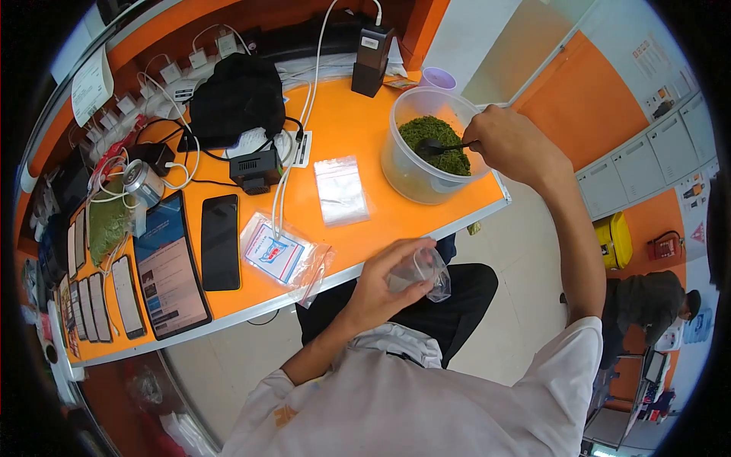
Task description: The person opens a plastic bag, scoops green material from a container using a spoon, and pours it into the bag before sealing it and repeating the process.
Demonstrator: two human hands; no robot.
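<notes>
With my right hand closed round its handle, a black spoon dips its bowl into green crumbled plant matter. That green stuff lies inside a large translucent plastic tub at the table's right end. Over my lap, just off the table edge, my left hand grips a small clear plastic cup, tilted with its mouth toward the right. Whether anything is inside the cup is hard to make out. A clear zip bag lies flat on the orange table, left of the tub.
On the orange table stand a tall black box, a purple cup and a can. A tablet, a black phone, several other phones and loose cables cover the left side. A person bends at far right.
</notes>
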